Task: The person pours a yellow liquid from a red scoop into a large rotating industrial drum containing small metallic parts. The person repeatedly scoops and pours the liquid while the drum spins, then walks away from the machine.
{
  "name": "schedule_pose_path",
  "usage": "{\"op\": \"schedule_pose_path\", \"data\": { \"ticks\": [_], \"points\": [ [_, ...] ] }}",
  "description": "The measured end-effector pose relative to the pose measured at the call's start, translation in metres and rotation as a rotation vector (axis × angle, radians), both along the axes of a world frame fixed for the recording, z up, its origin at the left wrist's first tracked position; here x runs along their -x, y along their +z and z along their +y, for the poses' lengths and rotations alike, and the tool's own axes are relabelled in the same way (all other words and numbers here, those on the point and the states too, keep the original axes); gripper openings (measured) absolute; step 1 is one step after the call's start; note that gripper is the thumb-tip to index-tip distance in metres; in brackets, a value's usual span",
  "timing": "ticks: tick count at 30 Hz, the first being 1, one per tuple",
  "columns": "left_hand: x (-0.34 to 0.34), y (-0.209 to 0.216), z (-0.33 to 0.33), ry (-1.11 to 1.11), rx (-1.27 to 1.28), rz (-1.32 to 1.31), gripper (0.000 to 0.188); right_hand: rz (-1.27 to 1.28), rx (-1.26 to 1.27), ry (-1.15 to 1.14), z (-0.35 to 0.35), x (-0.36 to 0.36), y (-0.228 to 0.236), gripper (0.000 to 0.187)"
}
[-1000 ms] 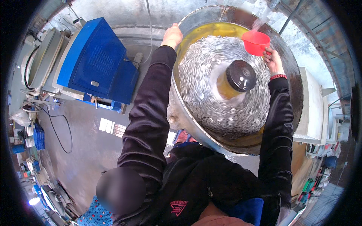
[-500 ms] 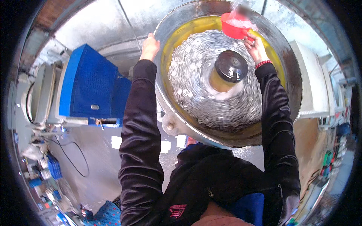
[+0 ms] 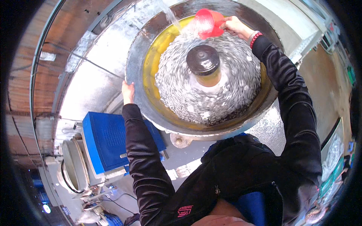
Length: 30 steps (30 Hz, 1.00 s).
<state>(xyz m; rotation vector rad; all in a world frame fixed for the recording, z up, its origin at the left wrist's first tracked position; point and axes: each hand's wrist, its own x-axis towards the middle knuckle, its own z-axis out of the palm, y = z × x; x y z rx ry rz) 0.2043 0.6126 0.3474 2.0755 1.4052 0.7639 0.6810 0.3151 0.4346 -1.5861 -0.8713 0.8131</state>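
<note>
My right hand is closed on the handle of a red plastic dipper, tilted over the far side of a large round vibratory bowl. Clear water splashes at the dipper's mouth. A stream of water falls into the bowl to its left. The bowl has a yellow lining, and many small shiny metal pieces, blurred by motion, fill its ring. From its middle rises a yellow post with a dark domed cap. On the left, my left hand grips the bowl's rim, its fingertips partly hidden.
A blue metal cabinet stands left of the bowl, with a round grey tub beyond it. A pale wall rises behind. At the right edge lie clear plastic bags on the brown floor. Cables run along the lower left.
The dipper has moved left across the bowl's far side and tipped over. A falling water stream is now visible left of it. The view has turned; my left hand stays on the rim.
</note>
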Motion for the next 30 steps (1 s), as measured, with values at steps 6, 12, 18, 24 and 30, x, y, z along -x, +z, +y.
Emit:
{"op": "schedule_pose_path", "data": {
  "ticks": [6, 12, 18, 24, 30],
  "points": [
    [-0.003, 0.013, -0.010, 0.075, -0.018, 0.169, 0.042, -1.116, 0.490, 0.059, -0.031, 0.006, -0.009, 0.029],
    [-0.004, 0.016, -0.013, 0.057, 0.036, 0.071, 0.041, -1.177, 0.445, 0.164, -0.039, 0.018, 0.016, 0.025],
    [-0.008, 0.024, -0.024, 0.123, -0.075, 0.291, 0.054, -0.959, 0.122, -0.266, 0.012, 0.016, 0.019, 0.015],
    [-0.012, 0.030, -0.031, 0.141, -0.003, 0.322, 0.059, 0.732, -0.181, 0.033, 0.085, 0.020, -0.005, 0.011],
    [-0.019, 0.039, -0.046, 0.207, 0.038, 0.287, 0.056, 0.857, -0.134, 0.022, 0.143, 0.047, -0.032, 0.015]
  ]
}}
